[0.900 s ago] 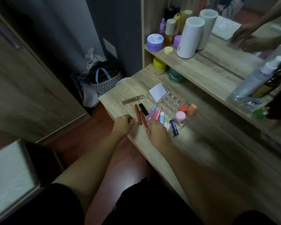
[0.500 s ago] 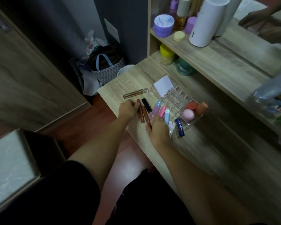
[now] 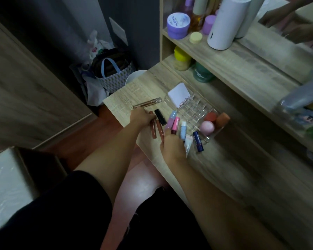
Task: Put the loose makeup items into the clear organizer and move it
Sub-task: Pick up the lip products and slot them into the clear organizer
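1 clear organizer (image 3: 193,110) — gridded, transparent

The counter (image 3: 224,170) is pale wood-grain laminate with a matt, lightly streaked finish, and the shelf (image 3: 229,56) above it has the same look. The organizer (image 3: 197,109) is clear, glossy hard plastic. A white compact (image 3: 178,93) in it looks smooth and satiny. The lip balm stick (image 3: 198,141) is shiny dark blue plastic. Two brown lip tubes (image 3: 156,129) look glossy, and a gold-toned tube (image 3: 146,103) has a metallic sheen with a clear cap. The floor (image 3: 143,179) is polished reddish wood that reflects light.
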A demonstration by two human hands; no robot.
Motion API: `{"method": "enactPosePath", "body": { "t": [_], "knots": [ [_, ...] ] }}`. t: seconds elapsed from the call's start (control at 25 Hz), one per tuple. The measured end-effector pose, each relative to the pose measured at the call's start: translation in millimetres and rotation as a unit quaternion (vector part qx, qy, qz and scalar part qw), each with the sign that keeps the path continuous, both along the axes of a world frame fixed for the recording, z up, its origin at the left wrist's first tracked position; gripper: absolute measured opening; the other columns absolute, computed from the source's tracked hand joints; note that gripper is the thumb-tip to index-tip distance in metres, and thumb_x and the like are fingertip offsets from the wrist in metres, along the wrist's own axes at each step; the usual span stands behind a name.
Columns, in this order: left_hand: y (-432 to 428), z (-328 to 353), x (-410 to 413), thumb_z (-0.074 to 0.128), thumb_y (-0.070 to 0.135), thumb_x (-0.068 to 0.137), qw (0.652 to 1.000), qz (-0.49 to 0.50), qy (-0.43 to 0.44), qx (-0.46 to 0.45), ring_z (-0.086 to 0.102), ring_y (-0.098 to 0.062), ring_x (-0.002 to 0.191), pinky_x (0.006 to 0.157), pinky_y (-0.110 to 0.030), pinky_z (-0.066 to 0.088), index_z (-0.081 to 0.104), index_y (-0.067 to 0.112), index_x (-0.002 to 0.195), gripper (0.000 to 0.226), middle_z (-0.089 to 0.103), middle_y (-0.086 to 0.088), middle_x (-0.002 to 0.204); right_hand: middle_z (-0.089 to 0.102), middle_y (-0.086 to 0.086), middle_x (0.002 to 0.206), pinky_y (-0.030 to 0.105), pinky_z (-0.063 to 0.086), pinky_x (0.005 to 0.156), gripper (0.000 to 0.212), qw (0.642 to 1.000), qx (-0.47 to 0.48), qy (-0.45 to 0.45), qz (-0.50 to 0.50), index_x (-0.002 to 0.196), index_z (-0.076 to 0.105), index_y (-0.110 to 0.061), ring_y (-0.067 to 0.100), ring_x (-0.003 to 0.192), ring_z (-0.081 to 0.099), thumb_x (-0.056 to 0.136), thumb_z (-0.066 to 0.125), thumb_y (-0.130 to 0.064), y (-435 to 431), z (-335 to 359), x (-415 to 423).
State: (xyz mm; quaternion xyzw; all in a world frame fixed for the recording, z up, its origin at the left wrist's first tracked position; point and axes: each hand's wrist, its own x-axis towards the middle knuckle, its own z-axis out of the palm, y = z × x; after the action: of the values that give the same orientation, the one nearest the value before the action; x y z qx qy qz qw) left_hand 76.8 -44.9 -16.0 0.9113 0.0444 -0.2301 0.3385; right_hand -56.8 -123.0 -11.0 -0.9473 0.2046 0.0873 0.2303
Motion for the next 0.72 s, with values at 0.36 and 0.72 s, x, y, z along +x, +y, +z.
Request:
{"method": "enactPosePath", "body": {
  "t": [0.36,0.72],
  "knots": [
    [13,9,7,0.072,0.027,0.075,0.997,0.018,0.035,-0.061,0.064,-0.019,0.066,0.063,-0.028,0.056,0.065,0.016,0.063,0.017,0.063,-0.002,0.062,0.069,0.012,0.098,0.032,0.051,0.077,0.038,0.996,0.072,-0.042,-0.008,0.119,0.055,-0.013,0.028,0.090,0.065,0.083,0.064,-0.015,-15,19,-9],
    [-27,82,41,0.059,0.009,0.089,0.953,-0.059,-0.014,-0.296,0.065,-0.011,0.064,0.058,-0.016,0.056,0.063,0.011,0.089,0.005,0.066,-0.007,0.079,0.071,0.010,0.095,0.030,0.054,0.079,0.022,0.909,0.318,-0.190,-0.190,0.101,0.065,-0.007,0.018,0.085,0.067,0.091,0.059,-0.025,-104,70,33]
  ]
}}
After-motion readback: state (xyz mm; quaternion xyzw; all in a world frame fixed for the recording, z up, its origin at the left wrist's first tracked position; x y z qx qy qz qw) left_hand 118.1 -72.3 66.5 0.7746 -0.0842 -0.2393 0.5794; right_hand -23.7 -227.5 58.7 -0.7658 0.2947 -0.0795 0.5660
